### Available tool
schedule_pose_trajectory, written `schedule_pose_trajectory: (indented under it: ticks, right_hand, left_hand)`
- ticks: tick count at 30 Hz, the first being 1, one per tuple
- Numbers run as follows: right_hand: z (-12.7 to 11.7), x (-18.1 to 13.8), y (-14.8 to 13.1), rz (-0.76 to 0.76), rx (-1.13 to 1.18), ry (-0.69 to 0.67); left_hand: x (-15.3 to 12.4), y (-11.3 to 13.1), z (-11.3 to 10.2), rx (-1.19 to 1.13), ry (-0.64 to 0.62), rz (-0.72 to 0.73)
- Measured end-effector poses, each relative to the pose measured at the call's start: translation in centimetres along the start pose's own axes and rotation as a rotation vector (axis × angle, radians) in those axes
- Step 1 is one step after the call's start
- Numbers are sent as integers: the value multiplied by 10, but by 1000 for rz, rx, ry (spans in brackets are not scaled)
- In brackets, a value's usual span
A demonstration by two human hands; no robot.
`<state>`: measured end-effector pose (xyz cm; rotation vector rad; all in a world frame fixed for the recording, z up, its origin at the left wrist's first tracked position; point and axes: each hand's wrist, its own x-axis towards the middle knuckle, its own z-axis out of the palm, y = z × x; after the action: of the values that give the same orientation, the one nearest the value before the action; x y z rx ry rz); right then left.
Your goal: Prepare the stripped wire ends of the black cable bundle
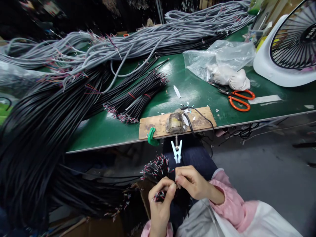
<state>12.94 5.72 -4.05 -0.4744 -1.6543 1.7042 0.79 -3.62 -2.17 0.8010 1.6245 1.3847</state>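
Note:
My left hand (160, 204) is closed, fingers curled round a few black cables (160, 196) whose red and white wire ends poke out. Just to its right, my right hand (192, 181) pinches with thumb and forefinger close to my left fingertips; what lies in that pinch is too small to make out. Behind both hands, a thick bunch of black cables (156, 168) shows stripped red and white ends. A light blue clothespin (177, 152) hangs above my hands on the shaft of a small motor (175, 123), which is fixed to a wooden board (155, 124).
A green clamp (152, 136) grips the board at the edge of the green table (118, 131). Orange-handled scissors (239, 100), a plastic bag (219, 54) and a white fan (266, 65) are at right. Grey cables (138, 41) and long black cables (37, 131) fill the back and left.

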Motion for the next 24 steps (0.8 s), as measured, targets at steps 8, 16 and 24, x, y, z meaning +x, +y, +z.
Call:
schedule_pose_trajectory:
  ticks: [8, 16, 24]
  right_hand:
    - [2, -3, -1, -87, -77, 20]
    - [0, 0, -7, -176, -184, 29]
    - [-2, -2, 0, -112, -57, 103]
  left_hand:
    - [-4, 2, 3, 13, 17, 10]
    - [-6, 5, 1, 19, 12, -5]
    - [-3, 1, 4, -35, 62, -52]
